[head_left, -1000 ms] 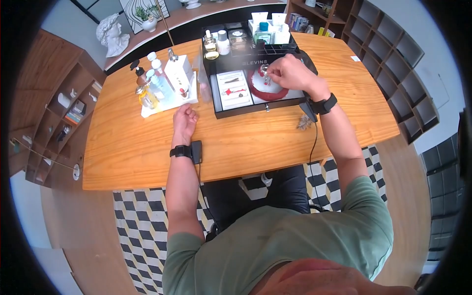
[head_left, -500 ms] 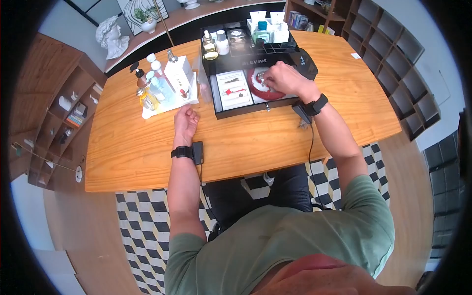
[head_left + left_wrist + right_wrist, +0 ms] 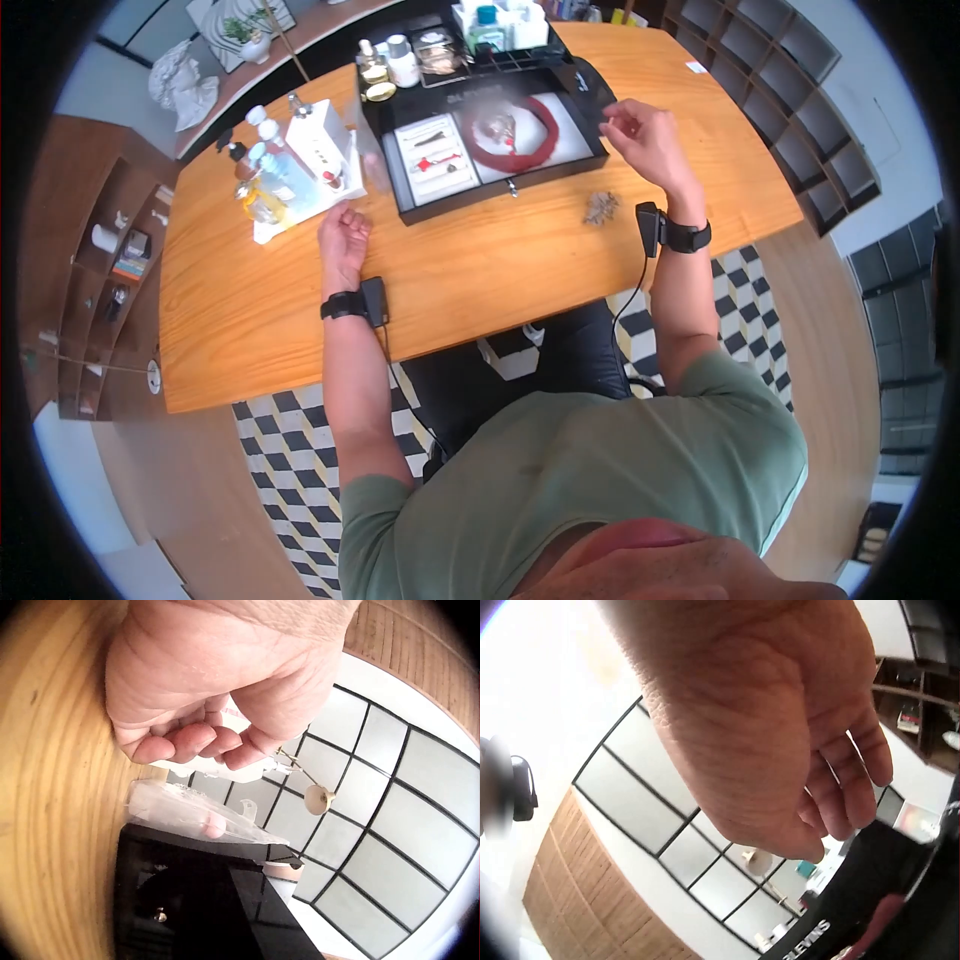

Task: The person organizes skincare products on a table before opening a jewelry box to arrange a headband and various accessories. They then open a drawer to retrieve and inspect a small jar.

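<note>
My right hand (image 3: 648, 143) hovers just off the right end of a black drawer (image 3: 465, 198), fingers loosely curled and holding nothing. In the right wrist view the palm (image 3: 742, 727) and bent fingers show nothing between them. A thick red ring-shaped band (image 3: 549, 148) lies on the white lining in the drawer's right side. Inside that ring is a small, blurred silvery and red ornament (image 3: 507, 136). The left compartment holds a white insert (image 3: 408, 147) with small accessories. My left hand (image 3: 345, 238) rests palm up on the table, loosely curled, beside a white tray (image 3: 264, 234).
Several bottles (image 3: 283, 172) and a white dispenser (image 3: 318, 142) crowd the tray. A clear plastic container (image 3: 169, 802) stands against the black box's left side. More bottles (image 3: 403, 65) sit on the box top. A small greyish cluster (image 3: 601, 208) lies on the table (image 3: 480, 270).
My right hand has left the drawer and moved right, away from the silvery ornament, which stays inside the red band. The left hand stays put while the head view shifts.
</note>
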`<state>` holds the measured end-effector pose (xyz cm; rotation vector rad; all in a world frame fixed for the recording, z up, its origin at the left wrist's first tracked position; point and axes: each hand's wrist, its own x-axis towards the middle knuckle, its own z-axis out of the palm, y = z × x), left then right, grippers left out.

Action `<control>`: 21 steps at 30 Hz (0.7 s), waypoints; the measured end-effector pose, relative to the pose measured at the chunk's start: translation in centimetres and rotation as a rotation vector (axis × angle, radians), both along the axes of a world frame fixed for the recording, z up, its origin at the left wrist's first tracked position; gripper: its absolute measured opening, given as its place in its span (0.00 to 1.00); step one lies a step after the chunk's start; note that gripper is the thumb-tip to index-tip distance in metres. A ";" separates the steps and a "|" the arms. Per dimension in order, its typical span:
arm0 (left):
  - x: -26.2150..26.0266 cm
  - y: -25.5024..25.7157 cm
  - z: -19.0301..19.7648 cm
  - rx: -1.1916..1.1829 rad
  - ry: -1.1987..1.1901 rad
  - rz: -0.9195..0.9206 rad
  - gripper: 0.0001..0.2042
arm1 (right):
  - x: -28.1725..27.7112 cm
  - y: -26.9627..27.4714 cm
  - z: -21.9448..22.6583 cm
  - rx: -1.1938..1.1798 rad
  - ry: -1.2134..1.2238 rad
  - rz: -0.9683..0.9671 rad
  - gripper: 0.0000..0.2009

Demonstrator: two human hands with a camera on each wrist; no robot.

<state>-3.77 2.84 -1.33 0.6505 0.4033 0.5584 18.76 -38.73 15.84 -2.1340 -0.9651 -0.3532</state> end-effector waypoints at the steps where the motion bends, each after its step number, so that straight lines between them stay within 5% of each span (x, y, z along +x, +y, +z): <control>1: 0.0 0.0 -0.1 0.017 -0.001 0.005 0.06 | 0.2 -1.6 -0.8 -0.063 0.045 -0.063 0.10; 7: 0.0 0.4 -0.4 0.043 -0.006 -0.031 0.07 | 0.1 -7.2 -9.1 -0.258 0.239 -0.206 0.17; 13: -0.1 0.0 0.3 0.055 0.022 -0.026 0.06 | -0.7 -6.9 -11.3 -0.169 0.372 -0.198 0.20; 19: 0.0 -0.4 0.7 0.056 0.010 -0.012 0.07 | 0.2 -6.0 -12.3 -0.133 0.187 -0.073 0.14; 21: -0.1 -0.3 0.7 0.035 -0.006 -0.017 0.07 | 0.4 -6.0 -12.1 -0.282 0.111 -0.031 0.11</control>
